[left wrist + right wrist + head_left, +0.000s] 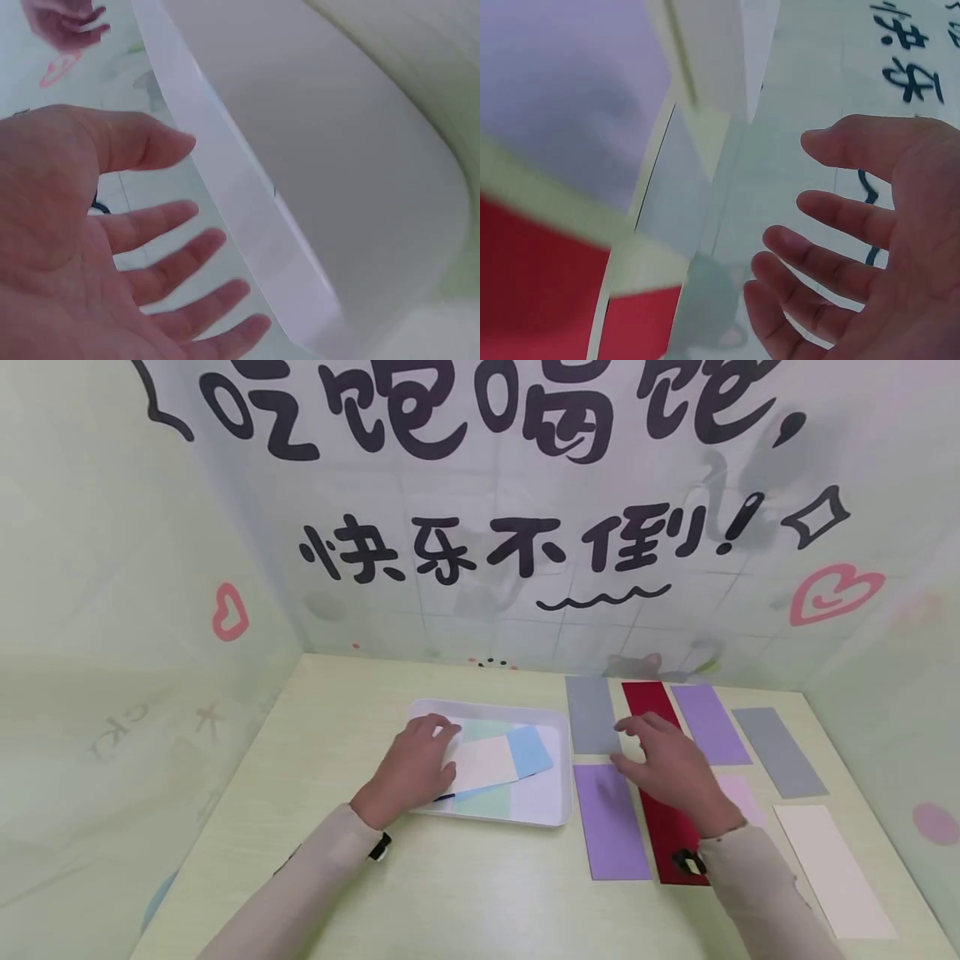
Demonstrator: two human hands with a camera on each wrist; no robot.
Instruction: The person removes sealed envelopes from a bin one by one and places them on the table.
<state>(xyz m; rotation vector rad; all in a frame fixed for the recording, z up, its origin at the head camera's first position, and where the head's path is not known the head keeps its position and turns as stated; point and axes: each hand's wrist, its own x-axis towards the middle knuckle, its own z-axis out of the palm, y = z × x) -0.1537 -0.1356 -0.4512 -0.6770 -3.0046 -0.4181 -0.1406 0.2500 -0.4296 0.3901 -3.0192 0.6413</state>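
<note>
A white tray (564, 802) stands at the middle of the table. Inside it lie a pale cream strip (483, 764), a light blue piece (531, 750) and pale green paper (486, 729), overlapping one another. My left hand (412, 766) hovers over the tray's left end, its fingers apart and the palm empty in the left wrist view. To the right of the tray, my right hand (671, 768) hangs above a dark red strip (667, 839), fingers loosely bent and holding nothing. A grey sheet (590, 717) and a purple sheet (611, 822) lie between the tray and that strip.
Further right lie another purple sheet (711, 724), a second grey sheet (780, 752), a pink piece (742, 793) partly behind my right wrist, and a cream sheet (836, 868). A small dark object (444, 797) shows at the tray's lower left. Printed curtains (487, 635) enclose the table.
</note>
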